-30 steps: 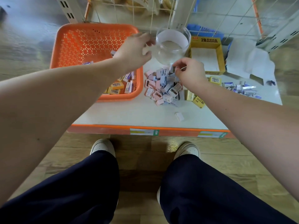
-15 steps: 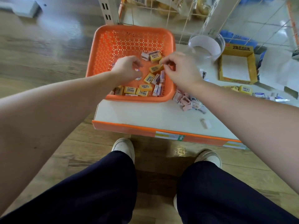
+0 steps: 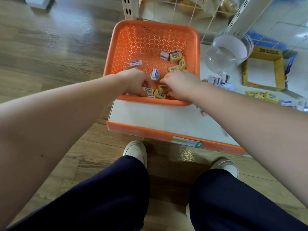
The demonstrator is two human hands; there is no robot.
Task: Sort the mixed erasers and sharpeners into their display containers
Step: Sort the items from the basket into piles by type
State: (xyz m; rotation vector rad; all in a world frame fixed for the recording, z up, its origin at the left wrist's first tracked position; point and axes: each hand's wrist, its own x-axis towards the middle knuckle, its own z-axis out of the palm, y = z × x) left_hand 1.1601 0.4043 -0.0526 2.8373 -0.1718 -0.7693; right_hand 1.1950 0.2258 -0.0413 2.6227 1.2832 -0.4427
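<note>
Both hands reach into the orange basket [image 3: 155, 30] on the white shelf [image 3: 150, 114]; the left hand [image 3: 135, 82] curls its fingers down onto the yellow erasers [image 3: 159, 93] along the near wall, and the right hand [image 3: 180, 84] curls just beside them; whether either hand has hold of one cannot be told; a white eraser [image 3: 154, 74] stands between the two hands; to the right of the basket stand a clear jar [image 3: 226, 52] and a yellow box [image 3: 263, 69], with a heap of sharpeners [image 3: 221, 79] near them.
</note>
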